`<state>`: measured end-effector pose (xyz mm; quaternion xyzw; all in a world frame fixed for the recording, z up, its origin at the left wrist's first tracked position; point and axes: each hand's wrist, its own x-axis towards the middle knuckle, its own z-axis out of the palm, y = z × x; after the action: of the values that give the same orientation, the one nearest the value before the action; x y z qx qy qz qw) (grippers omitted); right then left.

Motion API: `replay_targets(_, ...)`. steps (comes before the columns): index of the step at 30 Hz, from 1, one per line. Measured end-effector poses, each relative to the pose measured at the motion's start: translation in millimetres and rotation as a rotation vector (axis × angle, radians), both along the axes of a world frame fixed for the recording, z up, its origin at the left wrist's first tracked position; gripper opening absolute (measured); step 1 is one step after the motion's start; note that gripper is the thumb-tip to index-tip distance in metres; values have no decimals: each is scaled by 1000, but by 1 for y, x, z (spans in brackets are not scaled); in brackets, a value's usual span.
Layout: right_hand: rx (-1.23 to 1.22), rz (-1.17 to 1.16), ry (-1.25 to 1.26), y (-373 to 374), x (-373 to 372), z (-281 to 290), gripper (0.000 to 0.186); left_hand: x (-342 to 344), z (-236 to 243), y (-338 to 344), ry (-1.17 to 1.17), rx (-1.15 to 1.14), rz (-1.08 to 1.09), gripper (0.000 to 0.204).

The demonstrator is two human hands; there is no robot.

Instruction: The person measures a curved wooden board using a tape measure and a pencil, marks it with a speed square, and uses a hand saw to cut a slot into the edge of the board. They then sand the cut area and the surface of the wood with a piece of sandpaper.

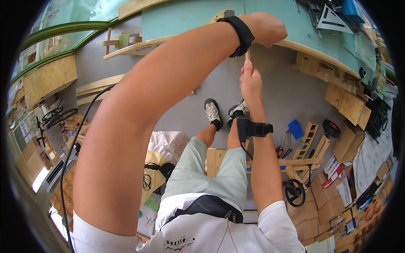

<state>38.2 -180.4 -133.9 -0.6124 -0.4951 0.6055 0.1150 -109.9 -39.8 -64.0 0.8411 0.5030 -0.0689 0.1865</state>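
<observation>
My left arm reaches across the upper middle, a black band round its wrist. Its hand (266,29) is curled closed at the workbench's near edge; whatever its fingers hold, if anything, is hidden. Below it, my right hand (252,82) grips a slim light-wood stick (247,55), thumb laid along it. The stick's upper part disappears behind my left wrist. Beyond that wrist, a small grey block (229,14) shows on the green bench top (185,19), beside thin straw-coloured strands (216,17). I cannot tell whether block and stick are joined.
A white triangular square (335,20) and tools lie at the bench's far right. Wooden planks (99,85) rest on the grey floor at left. To the right are a blue dustpan-like piece (295,129), a wooden frame (303,162), a black handwheel (295,193) and cardboard boxes (348,143).
</observation>
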Motion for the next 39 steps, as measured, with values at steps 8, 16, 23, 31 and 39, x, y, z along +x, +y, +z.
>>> replay_targets(8, 44, 29, 22, 4, -13, 4, 52, -8, -11, 0, 18, -4, -6, 15)
replay_targets(16, 7, -31, 85, 0, -8, 3, 49, -10, -25, -5, -11, 36, -35, 18)
replay_targets(23, 86, -1, 39, -9, -8, -7, 47, -12, -30, -12, 6, 4, 3, 18)
replay_targets(31, 22, 7, -67, -20, -3, 11, 53, 0, -32, -18, -154, 82, 0, 16)
replay_targets(39, 218, 29, -233, -41, 78, 13, 44, 11, 4, 1, -245, 216, 51, 17)
